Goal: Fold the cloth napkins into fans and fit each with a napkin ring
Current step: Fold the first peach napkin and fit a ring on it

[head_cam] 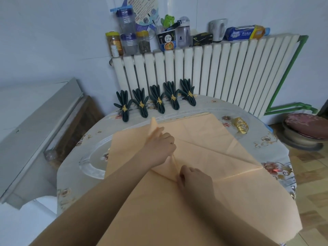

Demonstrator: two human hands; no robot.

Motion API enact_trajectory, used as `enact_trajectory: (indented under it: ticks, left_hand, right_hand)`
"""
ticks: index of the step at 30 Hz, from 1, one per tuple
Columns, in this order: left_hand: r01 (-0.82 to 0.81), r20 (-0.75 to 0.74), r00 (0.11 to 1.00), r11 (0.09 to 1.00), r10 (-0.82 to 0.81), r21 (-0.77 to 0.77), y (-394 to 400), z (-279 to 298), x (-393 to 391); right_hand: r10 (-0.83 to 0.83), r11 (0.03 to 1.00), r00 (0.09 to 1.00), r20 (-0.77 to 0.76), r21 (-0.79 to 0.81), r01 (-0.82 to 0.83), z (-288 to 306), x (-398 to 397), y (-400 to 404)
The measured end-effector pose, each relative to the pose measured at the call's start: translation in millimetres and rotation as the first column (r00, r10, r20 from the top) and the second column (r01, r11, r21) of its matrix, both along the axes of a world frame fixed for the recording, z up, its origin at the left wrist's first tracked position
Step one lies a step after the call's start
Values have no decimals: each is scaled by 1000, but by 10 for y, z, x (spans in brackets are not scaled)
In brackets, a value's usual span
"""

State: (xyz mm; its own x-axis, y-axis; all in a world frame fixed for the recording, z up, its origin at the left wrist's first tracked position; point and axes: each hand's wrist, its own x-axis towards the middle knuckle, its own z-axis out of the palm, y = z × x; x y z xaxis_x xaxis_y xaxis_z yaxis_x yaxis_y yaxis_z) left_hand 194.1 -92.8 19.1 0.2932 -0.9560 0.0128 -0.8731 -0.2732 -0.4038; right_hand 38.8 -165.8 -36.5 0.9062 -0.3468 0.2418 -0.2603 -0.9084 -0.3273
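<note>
A large peach cloth napkin [204, 144] lies spread over the round table [276, 148], soft and matte, crossed by sharp fold creases. The left hand [160, 148] pinches a raised pleat of it, fingers curled on the ridge; the right hand [195, 180] pinches the same ridge nearer the body. Five dark green fan-folded napkins [158, 102] with gold leaf rings stand along the far edge. Thin gold napkin rings [241, 125] lie stacked beside the peach cloth.

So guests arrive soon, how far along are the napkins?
Five green fans stand ringed at the table's far edge. The left hand and right hand are pinching an early pleat in the peach napkin. Its remaining pleats and a ring from the gold pile are left.
</note>
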Motion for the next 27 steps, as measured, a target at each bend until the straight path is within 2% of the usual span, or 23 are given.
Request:
enact_trajectory:
  ticks: [3,6,8,10,12,16,24,27]
  left_hand:
    - [-28,-218,976,991,-1,-132,-95,-250,93]
    - [-234,-423,900,937,109,-258,-76,-443,130]
    - [-444,-494,839,813,229,-377,-39,-522,196]
    - [-624,-603,732,668,317,-406,-6,-542,271]
    - [-678,-666,667,643,335,-355,-13,-567,324]
    - [-677,-656,665,660,359,-325,-50,-626,348]
    - [-613,-522,742,741,420,-274,-152,-635,293]
    - [-611,-544,741,732,394,-301,-228,-606,288]
  right_hand:
    - [-53,998,998,24,21,52,-51,45,-31]
    - [-45,998,996,72,-44,48,-76,60,-23]
    - [-32,996,993,116,-78,41,-149,68,-36]
    - [-26,994,992,125,-104,39,-193,76,-44]
    - [-21,994,992,124,-102,34,-189,72,-45]
    - [-32,995,993,110,-93,42,-200,70,-36]
    - [-33,994,990,138,-99,47,-216,67,-47]
    - [-33,996,989,146,-76,45,-205,67,-35]
